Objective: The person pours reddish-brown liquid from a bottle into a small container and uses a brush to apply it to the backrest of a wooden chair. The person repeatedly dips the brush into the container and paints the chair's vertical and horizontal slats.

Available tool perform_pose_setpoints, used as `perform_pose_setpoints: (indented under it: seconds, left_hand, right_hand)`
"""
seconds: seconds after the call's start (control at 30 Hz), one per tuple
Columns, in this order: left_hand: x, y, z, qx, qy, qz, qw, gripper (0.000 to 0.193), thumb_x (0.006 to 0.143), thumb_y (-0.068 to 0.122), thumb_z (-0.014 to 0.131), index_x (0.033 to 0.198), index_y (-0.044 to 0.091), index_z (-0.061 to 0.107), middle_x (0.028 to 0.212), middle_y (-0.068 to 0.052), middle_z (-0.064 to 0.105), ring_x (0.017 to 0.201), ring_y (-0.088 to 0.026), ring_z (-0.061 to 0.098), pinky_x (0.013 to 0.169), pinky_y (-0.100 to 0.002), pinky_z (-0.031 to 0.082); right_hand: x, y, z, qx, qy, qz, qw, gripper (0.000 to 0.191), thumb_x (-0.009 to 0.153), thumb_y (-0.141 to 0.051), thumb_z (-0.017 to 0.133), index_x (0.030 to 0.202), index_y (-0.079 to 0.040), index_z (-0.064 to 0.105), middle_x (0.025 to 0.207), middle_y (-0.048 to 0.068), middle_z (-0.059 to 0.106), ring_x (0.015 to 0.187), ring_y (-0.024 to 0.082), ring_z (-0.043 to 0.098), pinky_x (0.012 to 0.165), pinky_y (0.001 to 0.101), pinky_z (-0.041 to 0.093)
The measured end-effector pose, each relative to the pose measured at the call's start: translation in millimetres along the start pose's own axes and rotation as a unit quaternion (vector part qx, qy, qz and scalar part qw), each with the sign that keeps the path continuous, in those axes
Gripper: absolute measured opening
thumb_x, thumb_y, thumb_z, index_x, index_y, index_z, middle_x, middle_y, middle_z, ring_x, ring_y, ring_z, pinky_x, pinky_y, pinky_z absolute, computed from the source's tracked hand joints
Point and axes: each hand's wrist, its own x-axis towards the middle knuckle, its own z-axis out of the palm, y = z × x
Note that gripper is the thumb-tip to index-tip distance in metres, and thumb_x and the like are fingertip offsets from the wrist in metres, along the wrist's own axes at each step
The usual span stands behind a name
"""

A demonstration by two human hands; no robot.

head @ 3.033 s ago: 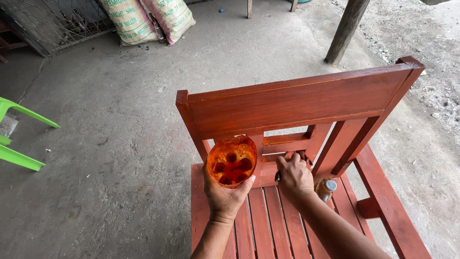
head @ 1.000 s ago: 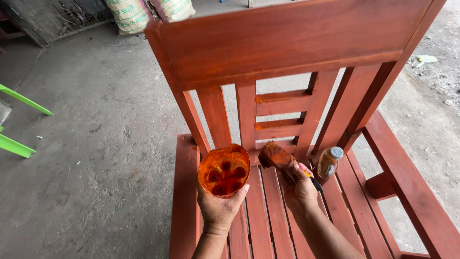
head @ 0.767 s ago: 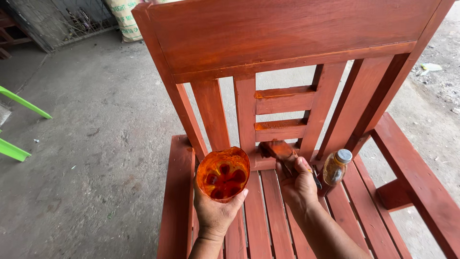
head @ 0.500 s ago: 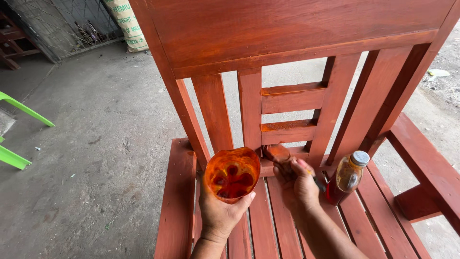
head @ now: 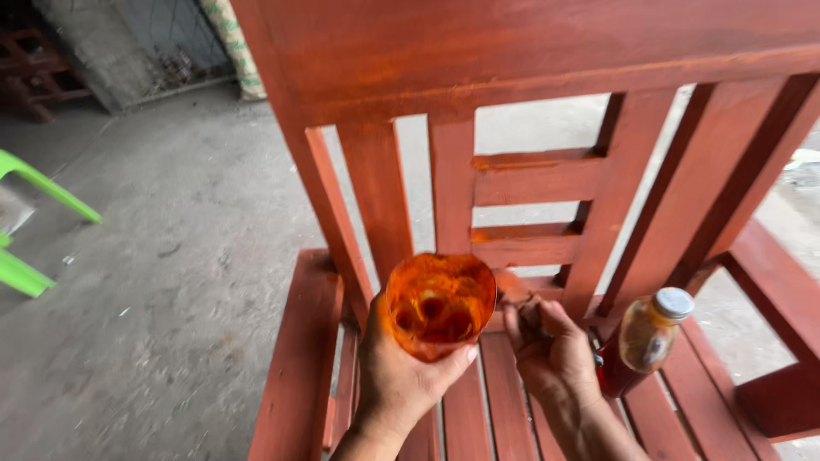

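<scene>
The left hand point(head: 401, 376) is grasping an orange cut-off plastic cup point(head: 440, 300) over the red wooden chair point(head: 530, 179) seat. The right hand point(head: 551, 354) is clenched on a brush point(head: 515, 288) at the seat's back edge, near a small bottle point(head: 647, 331).

I can see a small bottle point(head: 651, 335) standing on the red wooden bench point(head: 303, 350), just to the right of my right hand point(head: 551, 358). It has a pale round cap and brownish stuff inside. Far back leans a big sack point(head: 229, 43) with green stripes.
</scene>
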Motion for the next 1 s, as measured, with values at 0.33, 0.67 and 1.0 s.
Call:
perform_pose_setpoints:
  seconds: [0.33,0.67,1.0]
  left_hand:
    - [-10.8,-4.1,-5.1,-0.060,0.030,0.016,0.998,0.089,0.058,0.017,0.091,0.133,0.006,0.044,0.126,-0.010,0.063,0.115,-0.022,0.070,0.096,-0.038,0.062]
    - [-4.5,-14.5,2.1,-0.008,0.052,0.095,0.994,0.083,0.060,0.023,0.092,0.130,0.006,0.051,0.123,-0.010,0.066,0.117,-0.024,0.068,0.100,-0.038,0.059]
    - [16.9,-22.3,-2.9,0.087,0.091,0.066,0.990,0.086,0.053,0.032,0.095,0.124,0.008,0.053,0.121,-0.010,0.067,0.113,-0.025,0.067,0.097,-0.040,0.056]
  right_hand:
    - [5.4,13.3,-8.8,-0.029,-0.056,-0.042,0.997,0.009,0.099,-0.014,0.062,0.093,-0.007,0.064,0.090,0.011,0.074,0.091,0.027,0.074,0.086,0.0418,0.062]
    - [13.4,-0.4,3.4,-0.199,-0.124,-0.187,0.954,0.012,0.092,-0.002,0.064,0.096,-0.010,0.056,0.094,0.006,0.073,0.085,0.024,0.076,0.074,0.0420,0.067]
    - [3.3,-2.4,28.4,-0.347,-0.102,-0.278,0.890,0.013,0.090,0.000,0.068,0.095,-0.004,0.057,0.091,0.013,0.069,0.072,0.023,0.071,0.062,0.0356,0.064]
